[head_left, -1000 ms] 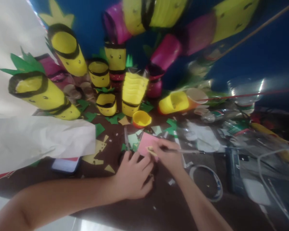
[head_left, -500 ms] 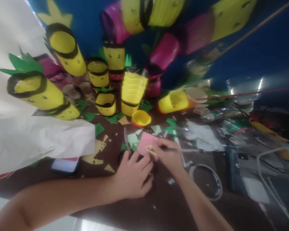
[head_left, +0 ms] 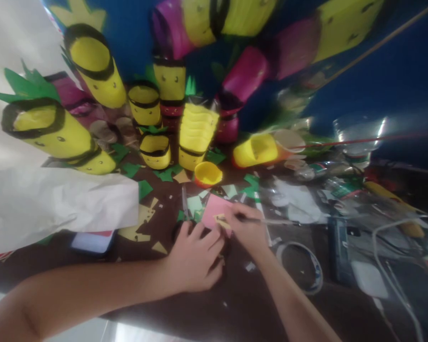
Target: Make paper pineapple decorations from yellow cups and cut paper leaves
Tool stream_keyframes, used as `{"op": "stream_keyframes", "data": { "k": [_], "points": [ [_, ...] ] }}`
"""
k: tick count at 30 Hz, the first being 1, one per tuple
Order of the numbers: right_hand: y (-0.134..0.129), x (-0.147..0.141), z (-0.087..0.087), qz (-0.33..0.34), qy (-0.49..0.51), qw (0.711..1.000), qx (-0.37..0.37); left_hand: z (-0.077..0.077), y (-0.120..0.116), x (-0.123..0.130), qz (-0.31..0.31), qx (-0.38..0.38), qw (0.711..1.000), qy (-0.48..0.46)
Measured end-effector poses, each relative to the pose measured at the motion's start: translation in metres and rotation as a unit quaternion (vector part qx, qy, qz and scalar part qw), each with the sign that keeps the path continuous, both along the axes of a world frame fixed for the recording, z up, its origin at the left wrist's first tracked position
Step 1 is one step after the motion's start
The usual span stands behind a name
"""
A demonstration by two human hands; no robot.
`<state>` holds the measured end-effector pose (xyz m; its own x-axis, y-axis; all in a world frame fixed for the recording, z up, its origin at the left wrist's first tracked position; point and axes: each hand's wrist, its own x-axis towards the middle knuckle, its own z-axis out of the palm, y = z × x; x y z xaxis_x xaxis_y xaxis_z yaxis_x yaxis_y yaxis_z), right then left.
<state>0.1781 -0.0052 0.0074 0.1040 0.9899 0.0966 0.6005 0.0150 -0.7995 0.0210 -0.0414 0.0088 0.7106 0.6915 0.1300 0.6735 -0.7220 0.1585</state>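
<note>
My right hand (head_left: pixel 248 228) is closed round a thin pen (head_left: pixel 273 222) with a dark front part; the rest of it points right. By its fingers lies a pink paper square (head_left: pixel 214 209) with a small yellow paper piece (head_left: pixel 221 221) on it. My left hand (head_left: pixel 198 256) rests palm down at the near side of the square, fingers spread and slightly bent, fingertips close to the yellow piece. Scissors (head_left: pixel 185 202) lie just beyond the left hand, blades pointing away and handles partly hidden. What lies under the left palm is hidden.
Yellow bottle-cut containers (head_left: pixel 198 137) with drawn faces stand behind. A small yellow cup (head_left: pixel 208 174) sits among green and yellow scraps (head_left: pixel 142 223). A phone (head_left: pixel 92 241) and white sheet (head_left: pixel 57 204) lie left; a tape roll (head_left: pixel 319 275), cable (head_left: pixel 381 247) and plastic bottles (head_left: pixel 317 169) lie right.
The view has shifted slightly. Both hands stay in nearly the same place over the pink paper, the pen still in the right hand.
</note>
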Motion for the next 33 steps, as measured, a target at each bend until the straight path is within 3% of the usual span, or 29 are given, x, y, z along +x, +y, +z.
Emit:
{"op": "stream_keyframes", "data": {
  "k": [33],
  "points": [
    [-0.0003,-0.0004,0.0001,0.010,0.013,1.000,0.001,-0.0012,-0.0009,-0.0001,0.001,0.008,1.000,-0.003]
  ]
}}
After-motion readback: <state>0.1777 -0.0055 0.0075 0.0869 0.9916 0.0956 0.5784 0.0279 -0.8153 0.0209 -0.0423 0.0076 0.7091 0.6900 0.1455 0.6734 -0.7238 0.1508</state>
